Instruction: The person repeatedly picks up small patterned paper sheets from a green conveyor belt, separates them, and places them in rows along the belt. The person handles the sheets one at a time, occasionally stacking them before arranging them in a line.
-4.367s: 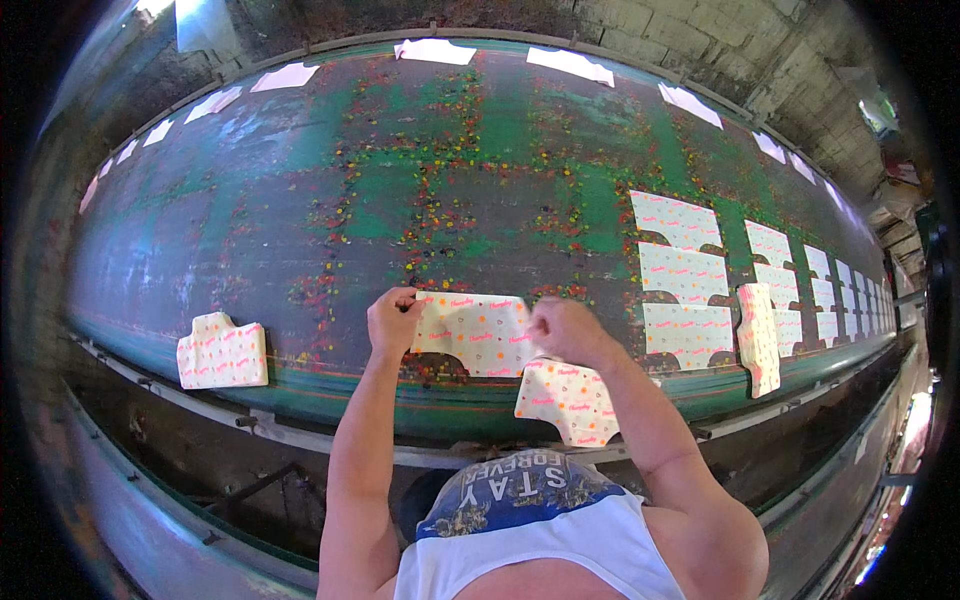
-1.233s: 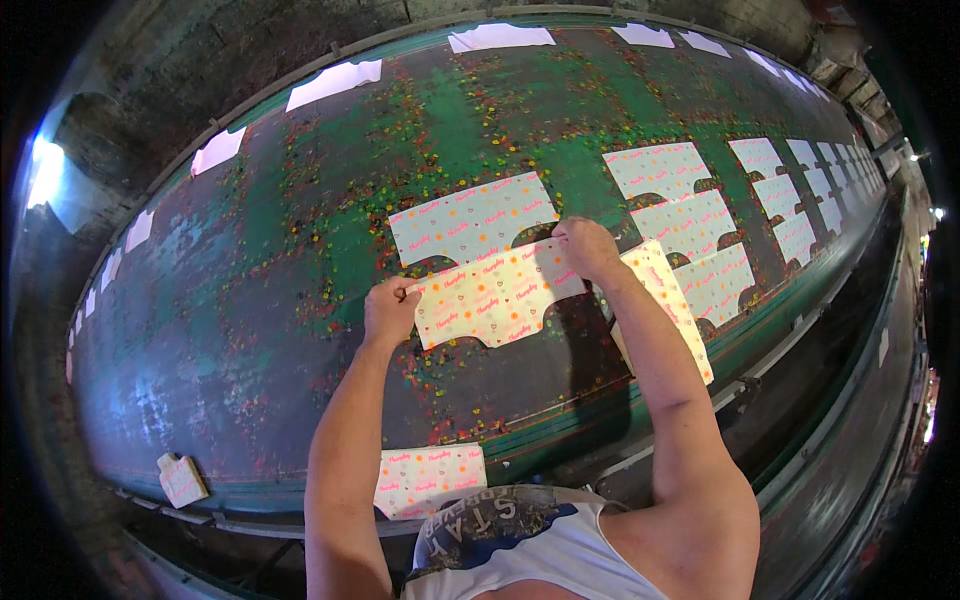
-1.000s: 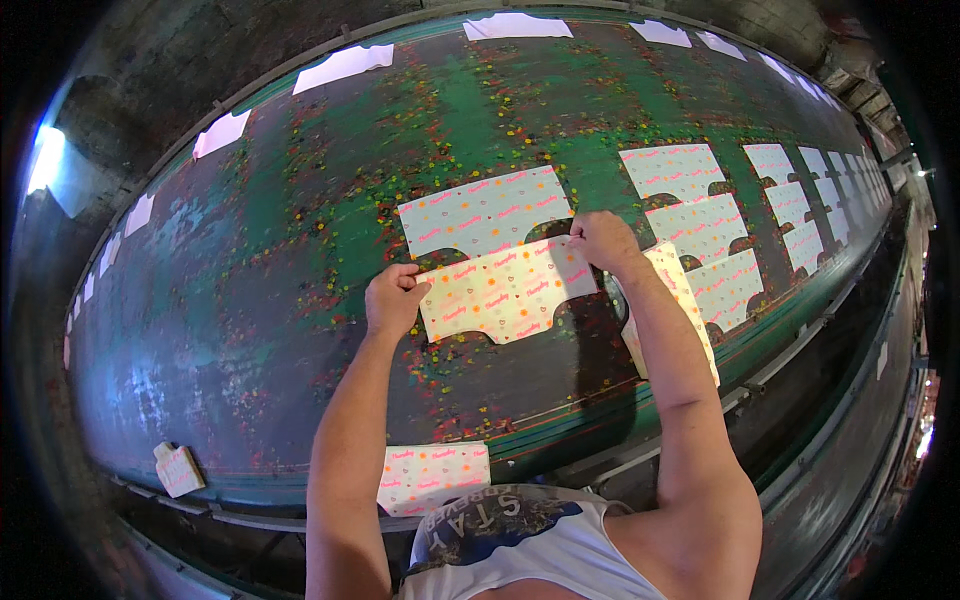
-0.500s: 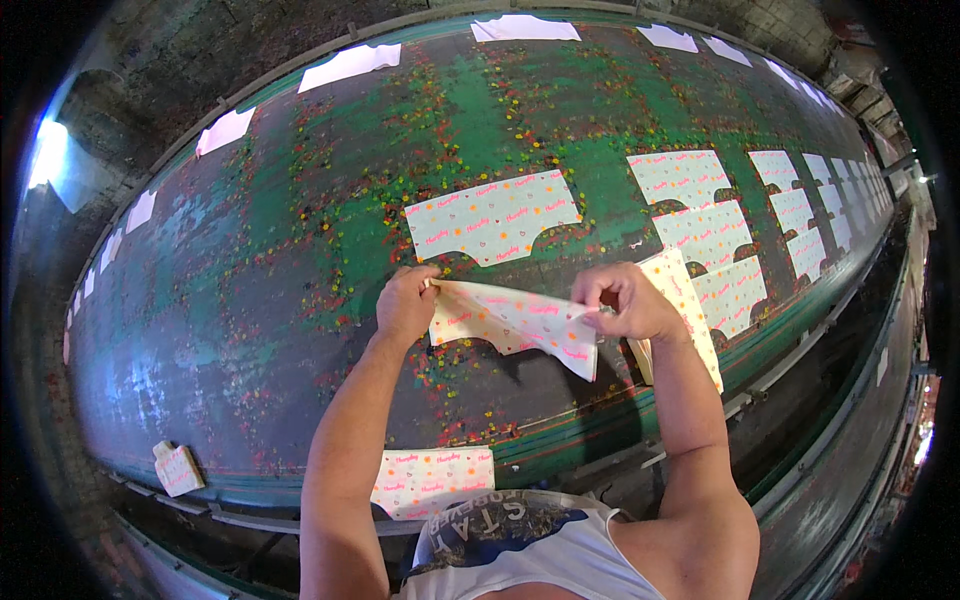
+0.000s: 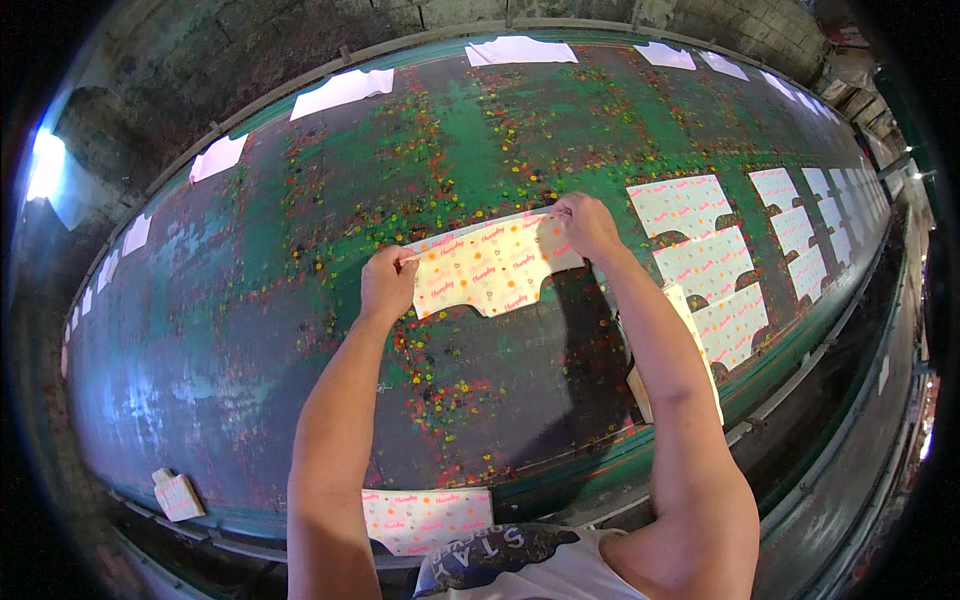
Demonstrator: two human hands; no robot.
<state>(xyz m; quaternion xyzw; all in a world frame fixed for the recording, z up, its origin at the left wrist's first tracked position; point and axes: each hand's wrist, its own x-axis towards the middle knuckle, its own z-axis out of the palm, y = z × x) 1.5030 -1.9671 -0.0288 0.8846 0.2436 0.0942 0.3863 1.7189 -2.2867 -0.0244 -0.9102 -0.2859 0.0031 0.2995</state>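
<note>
A cream fabric cutout with pink lettering, orange dots and curved notches along its near edge hangs stretched between my hands. My left hand is closed on its upper left corner, and my right hand pinches the upper right corner. Just behind the raised cutout shows the edge of another white piece lying on the table, mostly hidden. Beneath my right forearm lies a stack of printed cutouts, partly covered by the arm.
The long paint-flecked green table carries printed cutouts in rows at right. Plain white pieces line its far edge. Close to my body lies another printed piece. A small cloth bundle sits at the near left edge.
Both hands have moved away from me, carrying the cutout over the piece lying on the table. The cutout was slanted and folded; now it is spread nearly flat.
</note>
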